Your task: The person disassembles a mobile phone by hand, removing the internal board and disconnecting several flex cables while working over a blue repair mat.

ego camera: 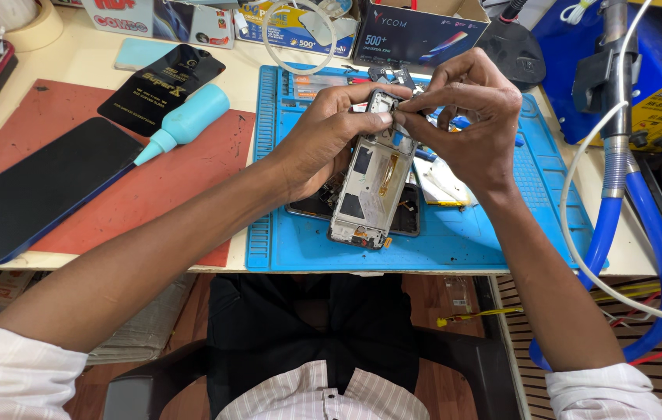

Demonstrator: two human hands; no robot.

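Observation:
An opened phone frame (371, 187), silvery with bare inner parts, is held tilted above the blue work mat (308, 233). My left hand (323, 136) grips its upper left side. My right hand (467, 117) pinches the frame's top edge with fingertips, near the camera cut-out. Under the frame lies a dark phone part (405, 222) on the mat. What the right fingertips hold, if anything, is too small to tell.
A dark phone (35, 187) and a turquoise squeeze bottle (183, 120) lie on a red mat (152, 194) at left. A black packet (160, 89) and boxes (416, 35) sit at the back. A blue hose (658, 233) and a white cable hang at right.

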